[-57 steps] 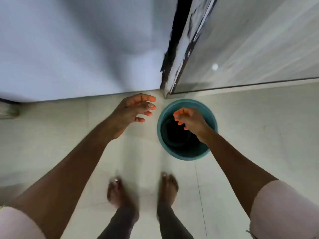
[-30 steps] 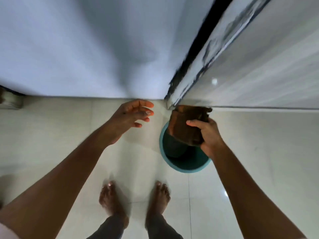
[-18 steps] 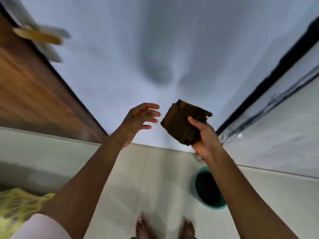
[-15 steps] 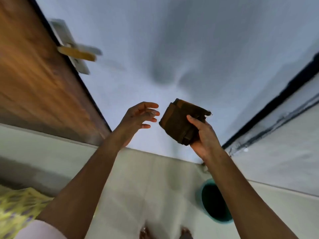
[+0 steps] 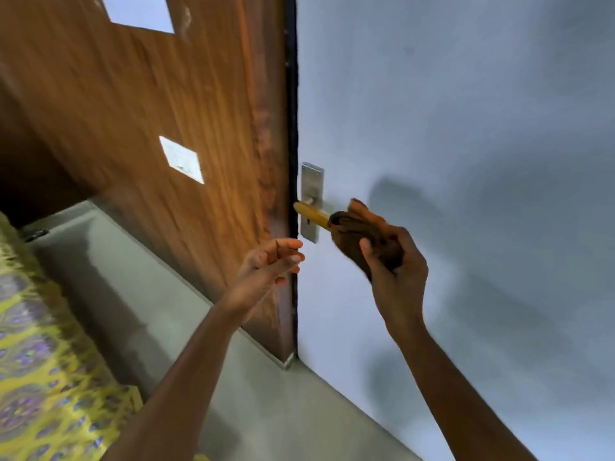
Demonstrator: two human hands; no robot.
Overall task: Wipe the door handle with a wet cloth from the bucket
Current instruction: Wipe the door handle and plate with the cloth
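Observation:
A brass lever door handle [image 5: 311, 212] sticks out from a silver backplate [image 5: 312, 181] on the pale grey door [image 5: 449, 128]. My right hand [image 5: 394, 261] grips a bunched brown cloth [image 5: 361, 239], which covers the handle's right end. My left hand [image 5: 271, 264] hovers just below and left of the handle, fingers apart and empty. The bucket is out of view.
A wooden panel [image 5: 159, 104] with white cut-outs stands left of the door's dark edge. Grey tiled floor [image 5: 233, 387] runs below. A yellow patterned fabric [image 5: 43, 367] fills the lower left corner.
My right hand lifted the brown cloth out of the teal bucket, carried it up and put it against the door handle. The view swung up from the floor to the door.

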